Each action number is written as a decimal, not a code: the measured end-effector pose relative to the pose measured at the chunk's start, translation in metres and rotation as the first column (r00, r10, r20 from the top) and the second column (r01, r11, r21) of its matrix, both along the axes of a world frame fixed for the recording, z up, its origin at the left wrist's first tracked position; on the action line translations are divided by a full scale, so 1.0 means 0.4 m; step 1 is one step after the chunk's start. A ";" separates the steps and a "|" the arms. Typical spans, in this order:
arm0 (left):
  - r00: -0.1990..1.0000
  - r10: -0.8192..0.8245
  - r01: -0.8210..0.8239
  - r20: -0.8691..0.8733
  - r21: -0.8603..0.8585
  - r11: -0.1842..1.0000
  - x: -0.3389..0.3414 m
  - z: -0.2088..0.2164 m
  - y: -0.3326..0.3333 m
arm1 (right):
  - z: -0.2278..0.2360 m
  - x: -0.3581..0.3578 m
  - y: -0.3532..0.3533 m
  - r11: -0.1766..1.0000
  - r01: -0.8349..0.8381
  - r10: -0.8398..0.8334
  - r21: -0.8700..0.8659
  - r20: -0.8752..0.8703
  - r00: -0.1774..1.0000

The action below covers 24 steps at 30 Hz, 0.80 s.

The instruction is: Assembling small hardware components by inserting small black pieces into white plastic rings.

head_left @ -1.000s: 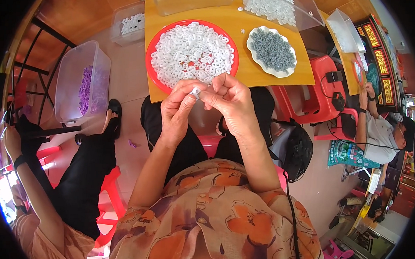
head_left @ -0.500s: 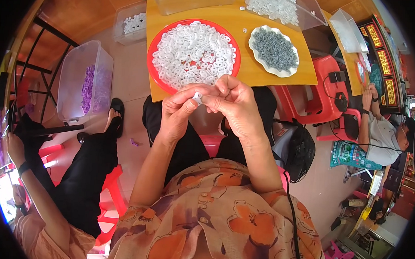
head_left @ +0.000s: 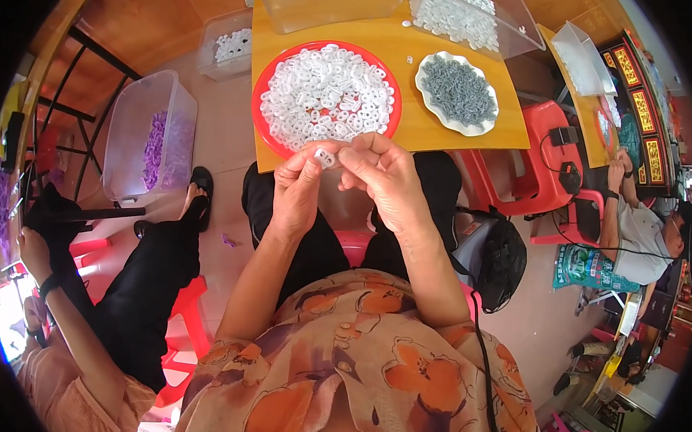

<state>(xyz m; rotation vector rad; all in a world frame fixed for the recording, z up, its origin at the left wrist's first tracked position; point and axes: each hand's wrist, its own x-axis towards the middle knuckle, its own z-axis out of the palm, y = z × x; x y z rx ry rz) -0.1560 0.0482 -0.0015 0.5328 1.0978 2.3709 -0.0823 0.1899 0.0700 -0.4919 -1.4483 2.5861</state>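
Between the thumb and fingers of my left hand point(head_left: 297, 191) is a small white plastic piece with holes point(head_left: 324, 158), its holed face turned up. My right hand point(head_left: 386, 175) is closed in a pinch right beside it, thumb close to the piece. What the right fingertips hold, if anything, is hidden. Just beyond my hands, a round red tray point(head_left: 256, 96) is heaped with similar white pieces point(head_left: 321, 84). To its right, a scalloped white dish point(head_left: 485, 130) holds many small, thin grey pieces point(head_left: 457, 89), too small to name.
The yellow table point(head_left: 416, 34) also bears a clear bin point(head_left: 516, 34) of white pieces and another clear container point(head_left: 324, 10). Left, a clear tub point(head_left: 130, 122) holds purple pieces beside a seated person point(head_left: 146, 277). Red stools point(head_left: 546, 147) and a black bag point(head_left: 498, 257) stand right.
The white piece has tilted so that its holes now face up more plainly. My fingers have shifted slightly around it. The whole view has moved a little.
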 end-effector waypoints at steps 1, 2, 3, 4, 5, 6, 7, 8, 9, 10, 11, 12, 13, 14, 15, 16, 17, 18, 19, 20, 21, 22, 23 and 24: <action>1.000 0.010 -0.010 0.017 0.008 1.000 0.000 0.006 0.004 | -0.005 0.005 0.007 1.000 -0.006 0.006 0.003 0.018 1.000; 1.000 0.013 -0.013 0.013 0.013 1.000 -0.002 0.010 0.005 | -0.005 0.005 0.011 1.000 -0.009 0.008 0.007 0.014 1.000; 1.000 0.029 -0.029 0.003 -0.009 1.000 -0.006 0.011 0.005 | -0.003 0.004 0.014 0.997 -0.046 0.045 0.063 0.012 0.999; 0.999 0.045 -0.046 -0.009 -0.028 0.999 -0.011 0.013 0.005 | 0.001 0.001 0.017 0.989 -0.083 0.082 0.121 0.010 0.997; 0.999 0.046 -0.046 -0.020 -0.014 0.999 -0.008 0.007 -0.001 | 0.009 0.003 0.012 0.987 -0.082 0.082 0.135 0.000 0.997; 1.000 0.025 -0.026 -0.012 -0.064 0.998 -0.006 -0.004 -0.011 | 0.021 0.000 0.003 0.983 -0.131 0.128 0.132 0.026 0.991; 1.000 -0.004 0.004 -0.004 -0.105 0.995 -0.001 0.004 -0.004 | 0.028 0.002 0.004 0.976 -0.169 0.163 0.136 0.054 0.985; 1.000 -0.018 0.017 -0.017 -0.092 0.996 0.011 0.014 0.001 | 0.025 0.005 0.005 0.981 -0.158 0.150 0.117 0.072 0.986; 0.996 0.025 -0.038 -0.086 -0.144 0.989 0.006 0.014 -0.008 | 0.032 -0.002 -0.006 0.986 -0.142 0.138 0.091 0.040 0.990; 0.993 0.028 -0.046 -0.116 -0.156 0.987 0.009 0.030 -0.010 | 0.031 -0.001 -0.005 0.985 -0.146 0.142 0.089 0.055 0.988; 0.989 0.031 -0.056 -0.147 -0.168 0.984 0.009 0.046 -0.008 | 0.033 -0.002 -0.001 0.985 -0.150 0.144 0.086 0.069 0.987; 0.986 0.036 -0.061 -0.165 -0.149 0.987 0.008 0.052 -0.020 | 0.044 -0.002 -0.010 0.985 -0.151 0.146 0.078 0.069 0.987; 0.994 0.007 -0.024 -0.112 -0.153 0.988 0.008 0.049 -0.026 | 0.053 0.001 -0.016 0.987 -0.146 0.141 0.070 0.075 0.987; 0.998 -0.023 0.014 -0.058 -0.158 0.987 0.008 0.044 -0.028 | 0.061 0.001 -0.024 0.990 -0.123 0.118 0.063 0.075 0.990; 0.997 -0.022 0.012 -0.070 -0.145 0.989 0.010 0.051 -0.029 | 0.067 0.004 -0.032 0.989 -0.122 0.117 0.077 0.065 0.991; 0.995 0.007 -0.020 -0.097 -0.138 0.990 0.013 0.056 -0.028 | 0.069 0.008 -0.039 0.992 -0.097 0.092 0.076 0.070 0.993; 0.992 0.036 -0.052 -0.123 -0.132 0.990 0.016 0.061 -0.027 | 0.066 0.012 -0.045 0.995 -0.071 0.066 0.074 0.074 0.995; 0.993 0.029 -0.047 -0.118 -0.150 0.988 0.018 0.074 -0.023 | 0.060 0.013 -0.045 0.995 -0.058 0.052 0.085 0.067 0.996; 0.991 0.026 -0.044 -0.128 -0.140 0.989 0.017 0.082 -0.021 | 0.058 0.021 -0.042 0.994 -0.053 0.048 0.095 0.057 0.997; 0.986 -0.008 -0.014 -0.165 -0.131 0.991 0.016 0.088 -0.019 | 0.059 0.033 -0.034 0.995 -0.068 0.063 0.066 0.081 0.995; 0.978 -0.037 0.012 -0.205 -0.125 0.992 0.013 0.097 -0.020 | 0.070 0.040 -0.028 0.996 -0.086 0.082 0.037 0.103 0.991; 0.976 -0.036 0.011 -0.216 -0.118 0.993 0.011 0.102 -0.022 | 0.099 0.055 -0.025 0.990 -0.132 0.124 0.049 0.146 0.982; 0.987 -0.030 0.010 -0.159 -0.124 0.992 0.010 0.104 -0.025 | 0.101 0.066 -0.006 0.990 -0.131 0.122 0.056 0.137 0.983; 0.994 -0.025 0.011 -0.105 -0.131 0.991 0.009 0.109 -0.027 | 0.101 0.079 0.019 0.907 -0.366 0.321 0.208 0.218 0.921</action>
